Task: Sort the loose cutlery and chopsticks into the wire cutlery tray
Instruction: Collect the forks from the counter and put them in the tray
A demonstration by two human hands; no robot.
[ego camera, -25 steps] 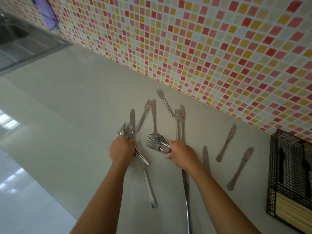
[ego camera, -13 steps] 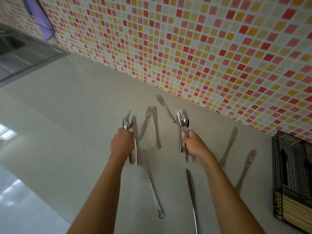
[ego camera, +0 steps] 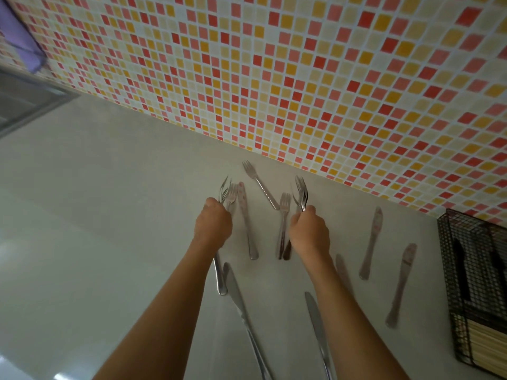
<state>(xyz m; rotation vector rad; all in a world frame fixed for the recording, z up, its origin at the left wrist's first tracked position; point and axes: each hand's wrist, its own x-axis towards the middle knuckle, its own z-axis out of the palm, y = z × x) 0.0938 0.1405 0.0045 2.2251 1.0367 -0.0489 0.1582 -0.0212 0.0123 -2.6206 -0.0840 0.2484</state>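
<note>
– Steel closest in: what is it?
– Two long table knives point(ego camera: 247, 319) lie flat on the pale desk point(ego camera: 137, 174), one by each forearm, tips pointing away.
– And the hands?
– Left hand point(ego camera: 212, 226) is clenched round a bunch of forks point(ego camera: 225, 189). The tines rise past the knuckles and a handle sticks out below the fist. Right hand point(ego camera: 310, 233) is clenched round a second bunch of forks point(ego camera: 301, 190), tines also up.
– Anything loose between them?
– A loose fork point(ego camera: 283, 215) lies just beside the right hand and a patterned knife point(ego camera: 244, 215) just beside the left. A far fork point(ego camera: 259, 185) lies beyond them, near the wall.
– Where is the tray?
– The black wire cutlery tray point(ego camera: 452, 270) sits at the right edge, its far end by the wall. Chopsticks point(ego camera: 485, 344) fill its near compartment, and dark pieces lie further in. Three small knives point(ego camera: 371, 242) lie between the right arm and the tray.
– Behind it all?
– A mosaic wall point(ego camera: 301, 78) of red, orange and cream tiles.
</note>
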